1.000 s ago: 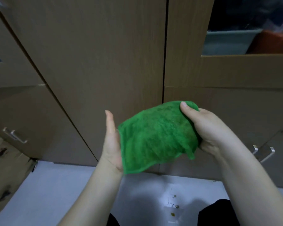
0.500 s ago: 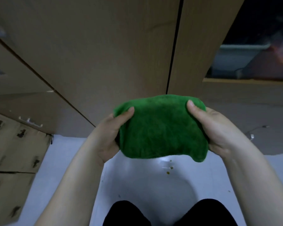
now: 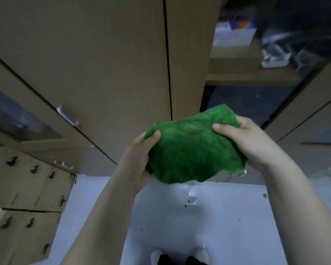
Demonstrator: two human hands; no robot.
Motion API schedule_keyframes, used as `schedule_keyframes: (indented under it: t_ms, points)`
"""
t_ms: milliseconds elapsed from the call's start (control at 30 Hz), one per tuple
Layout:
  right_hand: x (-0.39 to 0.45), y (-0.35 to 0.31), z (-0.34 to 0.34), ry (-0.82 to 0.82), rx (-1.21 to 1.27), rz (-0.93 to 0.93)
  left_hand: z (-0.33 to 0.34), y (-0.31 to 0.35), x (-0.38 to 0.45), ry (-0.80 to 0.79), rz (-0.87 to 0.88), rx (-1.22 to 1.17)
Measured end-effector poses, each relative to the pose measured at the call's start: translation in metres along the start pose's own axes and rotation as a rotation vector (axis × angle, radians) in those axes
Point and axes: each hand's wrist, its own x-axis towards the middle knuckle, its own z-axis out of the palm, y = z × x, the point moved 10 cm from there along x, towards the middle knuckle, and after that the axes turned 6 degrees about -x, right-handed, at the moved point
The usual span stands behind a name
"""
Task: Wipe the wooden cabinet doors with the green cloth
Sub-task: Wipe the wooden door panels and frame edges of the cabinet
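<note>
A green cloth hangs bunched between both hands in the middle of the view, in front of the wooden cabinet doors. My left hand grips its left edge with the thumb on top. My right hand pinches its upper right edge, thumb pressed into the fabric. The cloth is held clear of the doors, not touching them. A dark vertical seam between two doors runs down to just behind the cloth.
A metal handle sits on the left door, with another small handle lower down. Cardboard boxes stand at the left. Glass-fronted shelves with stored items are at the upper right. The white floor has small specks.
The view has pulled back and tilted up, showing more of the doors and the shelves. Both hands keep hold of the cloth, which has risen and shifted right.
</note>
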Motion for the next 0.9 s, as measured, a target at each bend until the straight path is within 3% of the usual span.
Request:
schedule_keyframes:
  t_ms: [100,200,267,400,533,667,800,900]
  points:
    - [-0.025,-0.039,-0.02,-0.054,0.205,0.079,0.043,0.038,-0.03,-0.086,0.081,-0.072]
    - [-0.041,-0.076,-0.035,0.033,0.135,0.005,0.068,0.06,-0.048,-0.017,0.168,-0.035]
    - [-0.054,-0.105,-0.045,0.177,-0.09,-0.144,0.079,0.069,-0.059,0.06,0.227,0.092]
    - [-0.105,-0.163,-0.02,0.427,-0.785,-0.481,0.099,0.086,-0.083,0.175,0.375,0.309]
    - [-0.146,-0.16,0.033,0.386,-1.083,-0.567,0.123,0.085,-0.104,0.203,0.398,0.235]
    - [-0.169,-0.153,0.039,0.44,-1.09,-0.516,0.15,0.066,-0.12,0.005,0.217,0.023]
    - [-0.181,-0.155,0.032,0.332,-1.021,-0.497,0.169,0.07,-0.129,-0.138,0.279,0.093]
    - [-0.178,-0.155,-0.002,0.184,-0.535,-0.406,0.171,0.074,-0.13,-0.124,0.232,-0.043]
